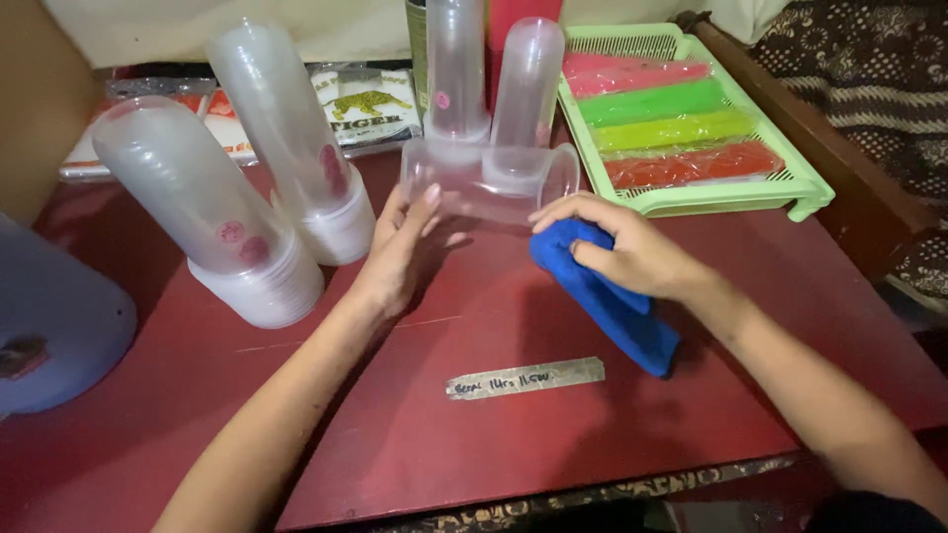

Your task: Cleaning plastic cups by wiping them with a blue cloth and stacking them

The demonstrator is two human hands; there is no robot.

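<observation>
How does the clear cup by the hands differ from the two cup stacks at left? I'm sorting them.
The single clear cup lies on its side, touched by the left hand; the two cup stacks stand leaning, untouched. The cup is one piece; the stacks hold many. All are clear plastic on the red table.

— What can't you make out here?

— The left hand (395,252) covers the near end of the clear plastic container (489,183) lying on its side, so its grip there is hidden. The blue cloth (607,296) is partly buried under the right hand (622,247).

— And at the edges?

— The tall clear tube (456,69) and the red bottle (518,12) behind it are cut off at the top. A pale blue object (54,316) runs off the left edge. The writing on the strip of tape (525,377) is too small to read.
</observation>
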